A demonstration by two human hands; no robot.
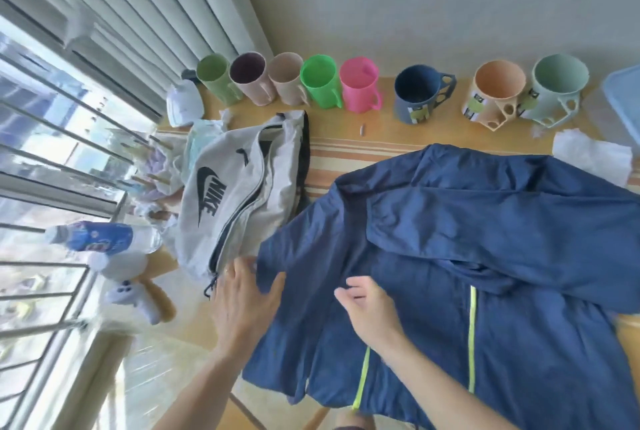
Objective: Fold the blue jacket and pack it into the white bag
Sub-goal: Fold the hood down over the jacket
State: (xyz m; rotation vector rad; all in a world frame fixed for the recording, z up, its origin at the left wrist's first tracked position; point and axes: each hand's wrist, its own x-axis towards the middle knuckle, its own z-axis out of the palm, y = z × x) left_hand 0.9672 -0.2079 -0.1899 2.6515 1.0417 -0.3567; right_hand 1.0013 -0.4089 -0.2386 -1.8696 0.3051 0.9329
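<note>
The blue jacket (467,256) lies spread over the right half of the wooden table, with neon yellow zipper lines near the front edge. Its sleeves are folded across the body. A white bag (239,194) with a black logo and an open zipper lies to the left of the jacket. My left hand (242,298) grips the jacket's left edge, beside the bag's lower corner. My right hand (370,308) pinches a fold of the blue fabric near the jacket's middle.
Several plastic mugs (320,85) stand in a row along the wall at the back. White tissue paper (592,156) lies at the right, a water bottle (104,237) and a small plush toy (138,298) at the left by the window.
</note>
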